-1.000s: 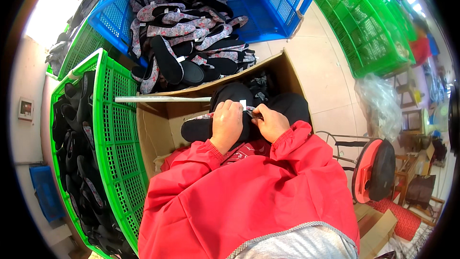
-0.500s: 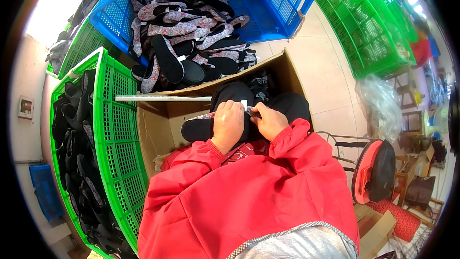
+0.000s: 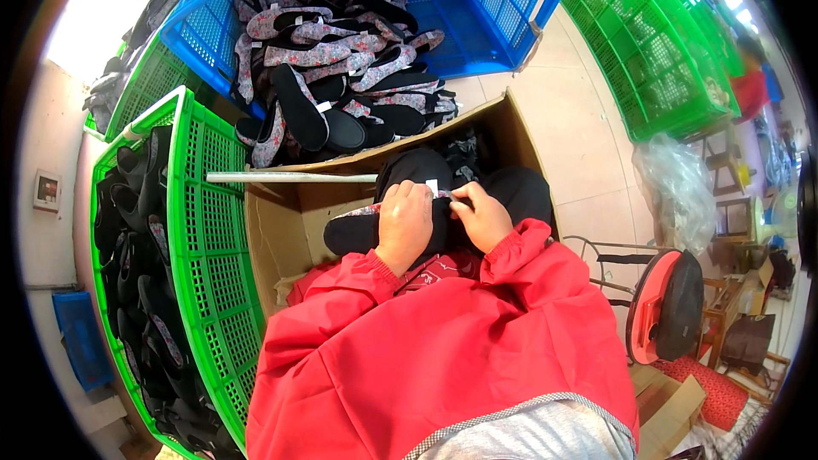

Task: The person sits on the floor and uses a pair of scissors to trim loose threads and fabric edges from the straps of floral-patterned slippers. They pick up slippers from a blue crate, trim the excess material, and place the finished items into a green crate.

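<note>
A cloth shoe (image 3: 345, 235) with a black sole and floral upper lies sideways above my lap, its sole turned toward me. My left hand (image 3: 404, 223) wraps over its middle and covers much of it. At the shoe's right end, my right hand (image 3: 481, 216) pinches the edge between thumb and fingers. A small white tag (image 3: 433, 186) sticks up between the two hands. Beyond the box, a pile of similar floral shoes (image 3: 308, 54) spills from a blue crate (image 3: 497, 8) lying on its side.
An open cardboard box (image 3: 278, 243) surrounds my knees, with a pale rod (image 3: 290, 177) across its left side. A green crate (image 3: 209, 230) of black shoes stands close at left. To the right are a red-and-black stool (image 3: 654, 307), a clear plastic bag (image 3: 677, 187) and green crates (image 3: 635, 43).
My right fingers have shifted very slightly at the shoe's edge. The left hand keeps its grip, and the shoe stays in nearly the same place.
</note>
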Tool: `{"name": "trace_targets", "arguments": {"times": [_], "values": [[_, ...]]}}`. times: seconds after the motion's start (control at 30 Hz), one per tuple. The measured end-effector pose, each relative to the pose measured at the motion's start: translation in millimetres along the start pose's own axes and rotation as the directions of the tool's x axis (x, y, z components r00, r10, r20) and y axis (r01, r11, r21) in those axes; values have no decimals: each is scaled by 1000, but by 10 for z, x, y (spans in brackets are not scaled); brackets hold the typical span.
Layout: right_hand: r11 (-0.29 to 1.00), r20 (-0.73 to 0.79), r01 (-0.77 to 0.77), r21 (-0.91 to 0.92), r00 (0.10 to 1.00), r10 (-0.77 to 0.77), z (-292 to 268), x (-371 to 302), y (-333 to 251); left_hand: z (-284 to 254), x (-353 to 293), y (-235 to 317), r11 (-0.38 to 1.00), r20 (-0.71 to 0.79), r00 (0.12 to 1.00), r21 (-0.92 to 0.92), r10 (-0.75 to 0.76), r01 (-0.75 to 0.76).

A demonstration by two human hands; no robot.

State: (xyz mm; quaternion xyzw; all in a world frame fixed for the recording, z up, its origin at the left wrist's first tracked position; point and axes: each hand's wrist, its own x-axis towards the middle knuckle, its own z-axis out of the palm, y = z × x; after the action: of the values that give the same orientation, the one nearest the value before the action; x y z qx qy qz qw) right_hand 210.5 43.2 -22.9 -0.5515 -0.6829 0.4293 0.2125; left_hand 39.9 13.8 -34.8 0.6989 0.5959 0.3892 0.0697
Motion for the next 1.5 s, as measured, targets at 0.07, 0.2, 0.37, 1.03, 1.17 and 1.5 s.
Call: {"name": "trace_targets", "arguments": {"times": [0.07,0.2,0.37,1.03,1.17,1.5], "values": [[923,-166,16,385,985,52,82,-7,200,0,0,-1,999,-11,1000,-26,-20,20],[746,-314,18,666,914,259,69,-65,359,-29,-28,-36,997,-26,998,-56,-56,54],[684,-107,-161,712,937,332,102,-214,671,-128,32,60,993,60,997,-99,-53,59],[407,2,5,913,1000,-16,57,-528,64,-684,666,443,939,667,745,-268,19,217],[415,-50,64,908,998,-45,95,-514,78,-610,685,460,918,679,733,-317,43,239],[469,177,-138,872,984,-38,-60,-465,232,-447,530,355,849,599,794,-364,-102,383]]}}
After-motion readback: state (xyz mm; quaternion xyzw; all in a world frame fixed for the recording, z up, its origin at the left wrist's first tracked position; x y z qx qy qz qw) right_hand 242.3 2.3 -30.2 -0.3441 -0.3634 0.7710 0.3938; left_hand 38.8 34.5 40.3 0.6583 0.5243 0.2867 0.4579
